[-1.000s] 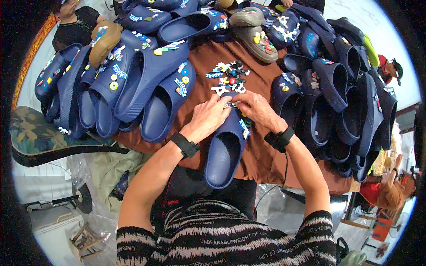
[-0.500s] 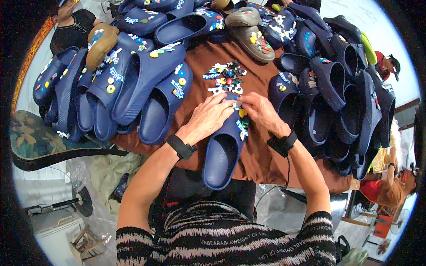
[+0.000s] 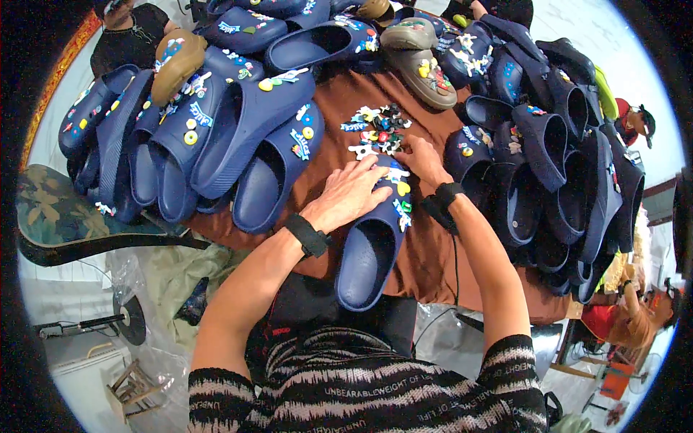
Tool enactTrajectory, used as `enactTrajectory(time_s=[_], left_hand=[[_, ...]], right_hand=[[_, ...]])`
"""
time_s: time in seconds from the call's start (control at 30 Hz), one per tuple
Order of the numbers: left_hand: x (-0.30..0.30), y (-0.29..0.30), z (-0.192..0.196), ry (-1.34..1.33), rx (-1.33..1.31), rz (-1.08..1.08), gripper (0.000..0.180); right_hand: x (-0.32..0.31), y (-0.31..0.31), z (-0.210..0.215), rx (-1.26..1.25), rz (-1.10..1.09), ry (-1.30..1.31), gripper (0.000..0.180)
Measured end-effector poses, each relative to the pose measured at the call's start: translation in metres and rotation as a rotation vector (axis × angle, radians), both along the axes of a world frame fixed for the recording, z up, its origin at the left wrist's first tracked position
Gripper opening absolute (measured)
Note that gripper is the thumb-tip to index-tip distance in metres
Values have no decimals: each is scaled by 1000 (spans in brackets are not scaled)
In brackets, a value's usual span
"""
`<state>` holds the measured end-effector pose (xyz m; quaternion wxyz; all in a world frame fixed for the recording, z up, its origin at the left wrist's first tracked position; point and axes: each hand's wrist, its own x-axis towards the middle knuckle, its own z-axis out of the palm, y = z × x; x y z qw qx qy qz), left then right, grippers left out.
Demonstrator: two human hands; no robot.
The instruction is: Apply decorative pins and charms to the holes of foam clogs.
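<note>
A navy blue clog (image 3: pixel 367 252) lies on the cloth in front of me, its heel end towards me. Its upper bears several colourful charms (image 3: pixel 399 189), white, yellow, green and blue. Across the left side of its toe lies my left hand (image 3: pixel 348 193), fingers stretched out and thumb spread apart. Just beyond the toe is a small pile of loose shoe charms (image 3: pixel 377 131), black, white, red and blue. My right hand (image 3: pixel 424 162) is at the pile's right edge, thumb and fingers drawn together in a pinch. What lies between its fingertips is hidden.
Decorated navy clogs are heaped at left (image 3: pixel 195 137) and right (image 3: pixel 534 151), with more along the back. Brown clogs (image 3: pixel 426 76) lie among them. A brown cloth (image 3: pixel 325 94) covers the table. A camouflage-patterned seat (image 3: pixel 72 213) stands at left. Other people (image 3: pixel 133 36) are around the table.
My right hand has left the clog's toe and moved up to the charm pile. My left hand's thumb and fingers have spread on the clog. The view has shifted slightly.
</note>
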<state>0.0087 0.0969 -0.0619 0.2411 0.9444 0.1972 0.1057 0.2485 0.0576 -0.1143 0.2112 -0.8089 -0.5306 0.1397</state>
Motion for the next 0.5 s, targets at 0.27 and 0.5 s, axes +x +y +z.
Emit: enactTrajectory(time_s=[0.27,0.5], left_hand=[[-1,-5,-7,-138,-258,102,52],[-42,-12,-24,-413,-547,286,47]], right_hand=[[2,-2,1,62,-34,56,36],[3,-28,18,320,-97,119,28]])
